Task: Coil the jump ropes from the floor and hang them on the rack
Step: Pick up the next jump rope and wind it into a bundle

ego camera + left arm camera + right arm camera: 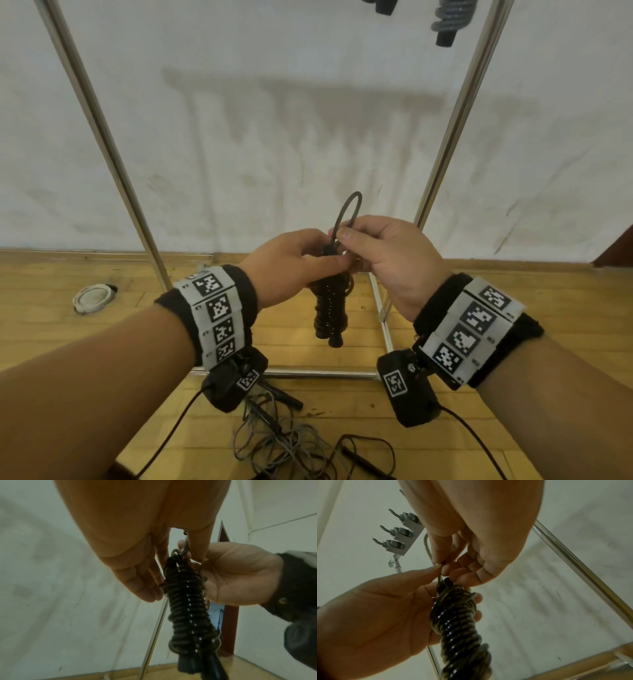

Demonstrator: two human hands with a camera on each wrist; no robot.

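Head view looks down past both forearms at a metal rack (113, 161) standing against a white wall, its base bar lying on the wooden floor (51, 308). Loose grey and black jump ropes (291, 445) lie tangled on the boards just under the wrists, and a small round white fitting (92, 298) sits in the floor to the left. Two already coiled ropes (448, 20) hang at the upper edge of the picture.

Between the rack's uprights, the left hand (291, 263) holds the top of a tightly wound black jump rope (327, 308), fingers curled round it, while the bundle hangs down with its handles at the bottom. The right hand (380, 253) pinches a free loop (349, 212) of the same rope that stands up above the bundle. The two hands touch and hide the place where the loop meets the coil.

Right wrist view alone shows a grey bar of hooks (399, 534) on the rack, bare, up and to the left of the hands. Left wrist view adds a dark red door frame (228, 615) beyond the coil.
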